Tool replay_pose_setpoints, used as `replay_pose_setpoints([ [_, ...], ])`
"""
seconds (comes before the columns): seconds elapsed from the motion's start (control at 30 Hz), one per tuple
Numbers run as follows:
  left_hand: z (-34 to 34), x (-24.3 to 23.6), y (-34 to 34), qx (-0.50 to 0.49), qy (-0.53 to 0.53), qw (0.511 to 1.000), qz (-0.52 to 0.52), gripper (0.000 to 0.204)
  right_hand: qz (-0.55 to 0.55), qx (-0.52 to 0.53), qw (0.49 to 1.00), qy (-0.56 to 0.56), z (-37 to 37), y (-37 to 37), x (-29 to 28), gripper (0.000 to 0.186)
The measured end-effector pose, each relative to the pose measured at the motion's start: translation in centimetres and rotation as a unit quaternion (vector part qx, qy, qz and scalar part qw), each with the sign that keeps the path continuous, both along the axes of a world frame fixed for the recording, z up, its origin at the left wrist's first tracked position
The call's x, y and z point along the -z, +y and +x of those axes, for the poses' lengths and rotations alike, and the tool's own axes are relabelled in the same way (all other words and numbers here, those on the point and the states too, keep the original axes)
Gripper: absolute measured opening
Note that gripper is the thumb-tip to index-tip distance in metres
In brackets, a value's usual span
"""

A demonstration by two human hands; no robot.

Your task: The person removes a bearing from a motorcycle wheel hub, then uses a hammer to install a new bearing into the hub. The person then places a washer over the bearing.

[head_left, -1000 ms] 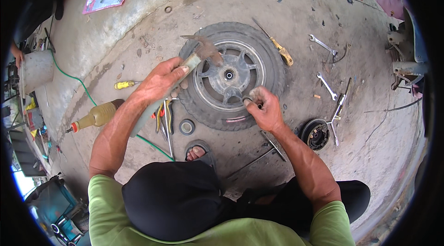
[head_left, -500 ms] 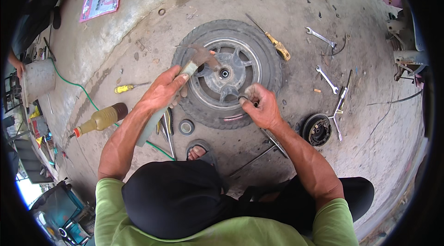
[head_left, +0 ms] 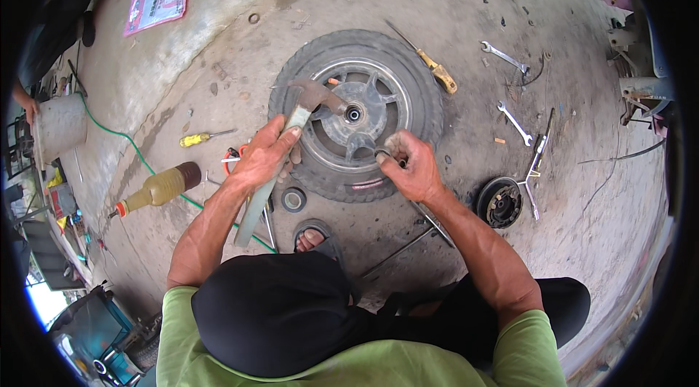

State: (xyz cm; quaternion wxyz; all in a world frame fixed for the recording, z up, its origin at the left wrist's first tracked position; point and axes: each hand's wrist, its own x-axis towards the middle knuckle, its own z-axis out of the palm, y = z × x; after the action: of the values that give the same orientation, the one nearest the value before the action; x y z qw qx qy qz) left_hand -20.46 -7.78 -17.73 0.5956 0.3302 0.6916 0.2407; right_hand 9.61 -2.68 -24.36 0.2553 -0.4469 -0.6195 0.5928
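My left hand (head_left: 263, 158) is wrapped round the pale handle of a claw hammer (head_left: 318, 96), its rusty head above the hub of a wheel. That wheel, with a black tyre (head_left: 424, 85) and grey spoked rim, lies flat on the ground in front of me. A bearing (head_left: 354, 115) or similar ring shows at the hub's centre. Over the near right part of the tyre, my right hand (head_left: 412, 168) is closed, pinching a small dark ring-shaped part (head_left: 382, 157); its exact kind is hard to make out. My fingers hide some of it.
A yellow-handled screwdriver (head_left: 439, 74) leans against the tyre. Wrenches (head_left: 515, 123) and a brake drum (head_left: 499, 203) lie to the right. On the left are a bottle (head_left: 159, 188), another screwdriver (head_left: 195, 140), a green hose (head_left: 131, 142) and a person's hand at a bucket (head_left: 62, 125).
My left hand has come slightly nearer to me and to the right, bringing the hammer with it. An orange-handled tool beside it is now uncovered. My right hand has barely moved.
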Motion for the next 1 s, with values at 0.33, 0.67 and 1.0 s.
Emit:
replay_pose_setpoints([
  [0.33, 0.7, 1.2, -1.5, -0.078, -0.036, 0.996, 0.017, 0.029, 0.014, 0.007, 1.000, 0.000, -0.1, 0.0, 0.0, 0.024],
  [0.67, 0.3, -0.1, 0.9, 0.059, 0.089, 0.994, 0.029, 0.030, 0.002, -0.001, 1.000, -0.007, -0.3, 0.0, -0.2, 0.023],
  [1.0, -2.1, -5.7, 10.4, 0.322, 0.295, 0.895, 0.096, 0.039, 0.012, 0.005, 1.000, -0.022, -0.1, -0.2, 0.1, 0.025],
])
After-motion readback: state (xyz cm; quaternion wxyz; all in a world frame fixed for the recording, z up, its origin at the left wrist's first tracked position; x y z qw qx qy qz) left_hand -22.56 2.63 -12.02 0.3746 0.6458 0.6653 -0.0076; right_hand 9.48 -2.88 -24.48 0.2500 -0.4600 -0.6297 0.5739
